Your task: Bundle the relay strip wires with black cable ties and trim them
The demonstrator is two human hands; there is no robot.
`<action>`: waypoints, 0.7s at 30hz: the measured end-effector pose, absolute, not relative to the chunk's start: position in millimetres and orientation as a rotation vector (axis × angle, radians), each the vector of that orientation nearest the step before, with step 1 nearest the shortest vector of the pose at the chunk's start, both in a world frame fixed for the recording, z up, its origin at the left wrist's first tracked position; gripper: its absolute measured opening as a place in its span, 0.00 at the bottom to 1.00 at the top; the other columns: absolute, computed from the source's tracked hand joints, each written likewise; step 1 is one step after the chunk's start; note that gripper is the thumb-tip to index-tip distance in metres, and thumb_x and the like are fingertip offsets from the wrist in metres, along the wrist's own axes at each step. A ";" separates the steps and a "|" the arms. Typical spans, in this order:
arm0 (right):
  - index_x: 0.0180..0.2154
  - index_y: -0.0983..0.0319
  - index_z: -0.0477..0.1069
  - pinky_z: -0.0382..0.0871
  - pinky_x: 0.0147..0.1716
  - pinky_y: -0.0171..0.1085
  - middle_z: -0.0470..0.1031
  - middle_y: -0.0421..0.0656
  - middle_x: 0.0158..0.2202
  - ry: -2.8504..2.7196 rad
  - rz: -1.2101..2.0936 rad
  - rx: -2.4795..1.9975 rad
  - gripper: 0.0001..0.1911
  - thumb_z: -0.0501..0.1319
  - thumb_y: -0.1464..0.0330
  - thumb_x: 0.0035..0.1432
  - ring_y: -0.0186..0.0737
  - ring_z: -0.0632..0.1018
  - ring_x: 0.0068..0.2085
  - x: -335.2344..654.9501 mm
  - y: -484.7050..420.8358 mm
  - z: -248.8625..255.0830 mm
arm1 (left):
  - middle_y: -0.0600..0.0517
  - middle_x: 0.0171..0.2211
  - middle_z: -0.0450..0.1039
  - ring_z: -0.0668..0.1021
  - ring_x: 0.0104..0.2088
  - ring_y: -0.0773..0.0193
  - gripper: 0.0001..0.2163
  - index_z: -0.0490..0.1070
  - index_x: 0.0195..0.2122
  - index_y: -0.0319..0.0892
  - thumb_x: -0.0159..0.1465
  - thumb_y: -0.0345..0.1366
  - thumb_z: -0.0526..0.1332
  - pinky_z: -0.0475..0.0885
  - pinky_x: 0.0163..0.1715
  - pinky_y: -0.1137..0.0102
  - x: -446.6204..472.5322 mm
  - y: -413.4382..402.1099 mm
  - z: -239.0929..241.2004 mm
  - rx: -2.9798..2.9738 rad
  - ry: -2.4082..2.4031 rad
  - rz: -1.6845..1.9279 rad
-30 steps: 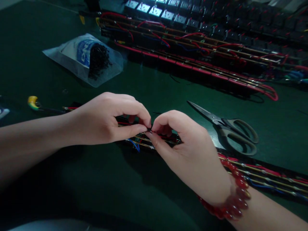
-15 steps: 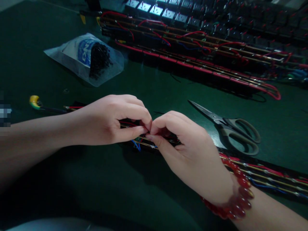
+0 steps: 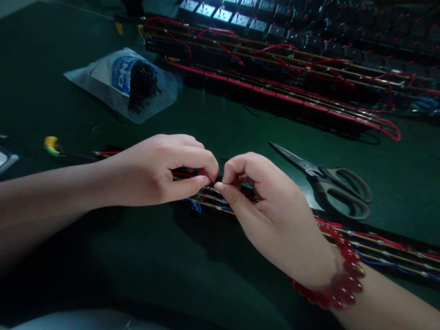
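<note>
My left hand (image 3: 172, 169) is closed in a pinch over a long wired strip (image 3: 213, 198) with brass-coloured rods and red and blue wires. Opposite it, my right hand (image 3: 268, 201) pinches thumb to forefinger, a small gap from the left fingertips. Between them is a thin black cable tie (image 3: 213, 183), mostly hidden by the fingers; a fine dark tail shows just beyond. The strip runs under both hands from a yellow-and-green end piece (image 3: 51, 145) at left to the lower right. A red bead bracelet (image 3: 343, 275) circles my right wrist.
Scissors (image 3: 314, 172) lie right of my hands, blades pointing up-left. A clear bag (image 3: 161, 98) of black cable ties rests at upper left. More wired strips (image 3: 275, 87) lie across the back, beside rows of dark square pieces (image 3: 240, 20). The tabletop (image 3: 62, 110) is green.
My right hand has drawn slightly up and to the right, opening a small gap between the fingertips of both hands. The left hand has barely moved.
</note>
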State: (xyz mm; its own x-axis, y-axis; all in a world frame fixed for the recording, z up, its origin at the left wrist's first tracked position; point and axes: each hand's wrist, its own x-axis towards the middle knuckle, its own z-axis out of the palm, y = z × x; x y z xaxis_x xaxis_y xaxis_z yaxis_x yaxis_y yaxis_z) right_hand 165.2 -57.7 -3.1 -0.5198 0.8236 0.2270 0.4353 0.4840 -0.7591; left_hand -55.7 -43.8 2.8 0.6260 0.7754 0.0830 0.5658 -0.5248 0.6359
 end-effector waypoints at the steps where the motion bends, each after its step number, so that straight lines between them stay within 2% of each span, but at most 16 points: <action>1: 0.36 0.59 0.68 0.66 0.29 0.37 0.74 0.40 0.33 -2.145 0.868 -1.034 0.07 0.61 0.76 0.66 0.37 0.73 0.32 165.0 -57.3 -3.3 | 0.54 0.34 0.77 0.76 0.36 0.67 0.08 0.78 0.37 0.45 0.67 0.32 0.58 0.69 0.38 0.74 -55.8 -44.2 2.3 2.283 1.037 0.498; 8: 0.35 0.59 0.67 0.65 0.29 0.36 0.72 0.38 0.33 -2.130 0.896 -0.984 0.09 0.62 0.78 0.64 0.35 0.72 0.32 164.4 -55.1 -3.9 | 0.55 0.34 0.76 0.76 0.36 0.67 0.07 0.78 0.39 0.45 0.69 0.32 0.60 0.68 0.38 0.74 -56.5 -45.4 0.5 2.296 1.001 0.537; 21: 0.36 0.60 0.66 0.61 0.27 0.35 0.70 0.38 0.33 -2.112 0.898 -0.972 0.08 0.62 0.75 0.68 0.33 0.68 0.30 166.2 -57.2 -2.5 | 0.55 0.33 0.74 0.74 0.36 0.68 0.07 0.76 0.37 0.44 0.69 0.31 0.58 0.65 0.38 0.74 -53.8 -47.9 4.8 2.262 1.077 0.449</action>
State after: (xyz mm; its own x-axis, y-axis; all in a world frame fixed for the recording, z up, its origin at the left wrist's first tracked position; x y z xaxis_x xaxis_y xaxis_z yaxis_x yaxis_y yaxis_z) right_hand 166.2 -57.2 -2.5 -0.5234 0.8116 0.2597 0.3760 0.4934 -0.7843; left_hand -53.8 -47.9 4.8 0.6160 0.7863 0.0488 0.5883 -0.5003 0.6353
